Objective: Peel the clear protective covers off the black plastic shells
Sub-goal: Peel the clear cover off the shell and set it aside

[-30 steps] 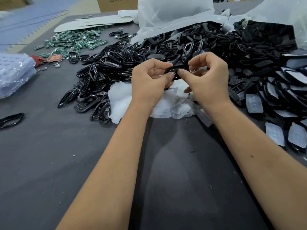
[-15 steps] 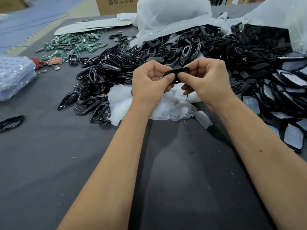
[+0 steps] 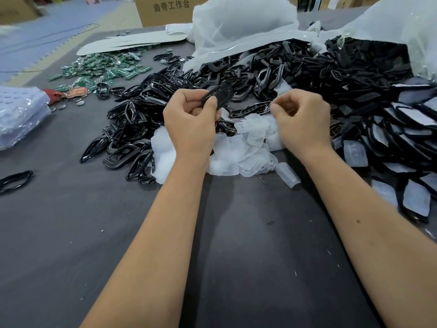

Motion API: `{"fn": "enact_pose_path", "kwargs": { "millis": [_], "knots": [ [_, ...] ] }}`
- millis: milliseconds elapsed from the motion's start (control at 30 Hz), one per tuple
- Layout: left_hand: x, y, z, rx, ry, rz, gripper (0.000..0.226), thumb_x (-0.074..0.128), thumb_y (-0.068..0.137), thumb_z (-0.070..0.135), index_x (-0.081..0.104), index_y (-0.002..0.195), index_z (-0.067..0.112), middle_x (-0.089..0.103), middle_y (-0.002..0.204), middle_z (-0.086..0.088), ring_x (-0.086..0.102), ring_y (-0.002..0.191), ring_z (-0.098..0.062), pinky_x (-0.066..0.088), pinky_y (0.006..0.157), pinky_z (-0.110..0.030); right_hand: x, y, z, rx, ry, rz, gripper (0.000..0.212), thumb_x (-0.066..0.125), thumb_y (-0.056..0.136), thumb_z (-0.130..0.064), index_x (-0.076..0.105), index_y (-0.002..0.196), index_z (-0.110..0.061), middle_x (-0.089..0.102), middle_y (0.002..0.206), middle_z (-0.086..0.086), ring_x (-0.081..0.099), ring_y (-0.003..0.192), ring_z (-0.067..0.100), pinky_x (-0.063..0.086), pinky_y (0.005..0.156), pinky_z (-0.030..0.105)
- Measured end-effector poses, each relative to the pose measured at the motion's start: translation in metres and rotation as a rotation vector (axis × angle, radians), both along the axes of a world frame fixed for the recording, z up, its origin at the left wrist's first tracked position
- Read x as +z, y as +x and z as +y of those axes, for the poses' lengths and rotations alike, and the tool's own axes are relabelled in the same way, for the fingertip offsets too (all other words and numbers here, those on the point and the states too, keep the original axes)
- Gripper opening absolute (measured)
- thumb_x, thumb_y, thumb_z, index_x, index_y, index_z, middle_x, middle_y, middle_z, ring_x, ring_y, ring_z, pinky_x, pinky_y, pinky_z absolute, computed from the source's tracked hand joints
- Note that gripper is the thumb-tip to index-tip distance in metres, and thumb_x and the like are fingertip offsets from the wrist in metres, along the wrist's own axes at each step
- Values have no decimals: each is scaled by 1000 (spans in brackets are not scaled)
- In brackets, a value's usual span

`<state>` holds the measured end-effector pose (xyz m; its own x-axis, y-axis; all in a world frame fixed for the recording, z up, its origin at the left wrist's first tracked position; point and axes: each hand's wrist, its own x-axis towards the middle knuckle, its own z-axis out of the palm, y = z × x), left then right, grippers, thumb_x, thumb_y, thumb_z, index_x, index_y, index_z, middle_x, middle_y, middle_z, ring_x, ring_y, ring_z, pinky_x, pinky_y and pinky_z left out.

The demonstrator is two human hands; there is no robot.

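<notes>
My left hand (image 3: 189, 124) grips a black plastic shell (image 3: 221, 94) with button holes, tilted up over the pile. My right hand (image 3: 303, 119) is a little apart to the right. Its thumb and forefinger pinch the end of a thin glossy piece (image 3: 250, 110) with the same button-hole shape. I cannot tell whether this piece is the peeled cover or another shell part. Peeled clear covers (image 3: 238, 155) lie heaped under both hands. Shells that still wear whitish covers (image 3: 416, 200) are stacked at the right.
A big heap of black shells and frames (image 3: 260, 74) spills from white plastic bags (image 3: 238, 27) behind my hands. Green circuit boards (image 3: 101, 69) lie at the back left, a clear bag (image 3: 19, 114) at the left edge and one black frame (image 3: 14, 179) nearer. Dark grey table (image 3: 236, 256) lies in front.
My hands held one shell together and have now pulled apart. The left hand keeps the shell and has moved left; the right hand has drawn away to the right, pinching a thin glossy piece.
</notes>
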<state>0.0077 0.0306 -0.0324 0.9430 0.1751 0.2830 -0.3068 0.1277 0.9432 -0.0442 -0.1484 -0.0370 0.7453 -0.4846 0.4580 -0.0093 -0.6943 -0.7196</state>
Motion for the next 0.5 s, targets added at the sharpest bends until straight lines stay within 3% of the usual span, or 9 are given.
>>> {"fn": "enact_pose_path", "kwargs": {
  "millis": [33, 133, 200, 267, 367, 433, 500],
  "knots": [
    [0, 0, 0, 0, -4, 1, 16, 72, 88, -4, 66, 87, 10, 71, 79, -8, 68, 60, -14, 57, 63, -25, 0, 0, 4, 57, -76, 43, 5, 73, 91, -29, 75, 92, -25, 68, 81, -15, 61, 75, 1, 55, 82, 30],
    [-1, 0, 0, -22, -14, 7, 16, 71, 88, -5, 66, 88, 10, 72, 77, -7, 70, 61, -17, 55, 60, -23, -5, 3, 11, 103, -308, 208, 30, 76, 91, -40, 76, 113, -21, 69, 110, 2, 59, 111, 24, 44, 96, 34],
    [-1, -2, 1, -44, 2, 12, 14, 71, 88, -4, 68, 92, 10, 74, 81, -7, 71, 62, -19, 56, 61, -24, -6, 3, 11, 88, -346, 249, 33, 76, 91, -43, 75, 116, -21, 65, 117, 7, 55, 119, 28, 41, 99, 34],
    [-1, -2, 1, -63, 45, 20, 16, 70, 87, -2, 72, 98, 10, 76, 90, -10, 70, 66, -21, 60, 66, -29, -4, 2, 9, 92, -278, 224, 27, 79, 89, -38, 76, 109, -21, 67, 112, 3, 59, 111, 24, 42, 93, 31],
    [-1, -4, -1, -75, 111, 35, 25, 69, 85, -3, 76, 102, 12, 77, 98, -10, 71, 79, -35, 63, 79, -46, -2, -1, 8, 101, -122, 156, 20, 82, 82, -22, 76, 101, -20, 72, 97, -4, 60, 82, 10, 53, 85, 34],
    [0, -5, -2, -87, 127, 39, 26, 68, 84, -5, 77, 102, 11, 77, 99, -11, 70, 88, -43, 60, 86, -56, -1, -1, 8, 99, -54, 127, 25, 81, 80, -14, 74, 104, -20, 71, 86, -7, 53, 70, 2, 53, 80, 32],
    [0, -6, -2, -96, 129, 47, 25, 68, 85, -6, 77, 102, 9, 77, 98, -13, 68, 82, -37, 59, 87, -57, 0, -1, 7, 96, 6, 105, 29, 80, 83, -13, 73, 111, -20, 69, 83, -7, 52, 68, 1, 51, 78, 28]
  ]
}}
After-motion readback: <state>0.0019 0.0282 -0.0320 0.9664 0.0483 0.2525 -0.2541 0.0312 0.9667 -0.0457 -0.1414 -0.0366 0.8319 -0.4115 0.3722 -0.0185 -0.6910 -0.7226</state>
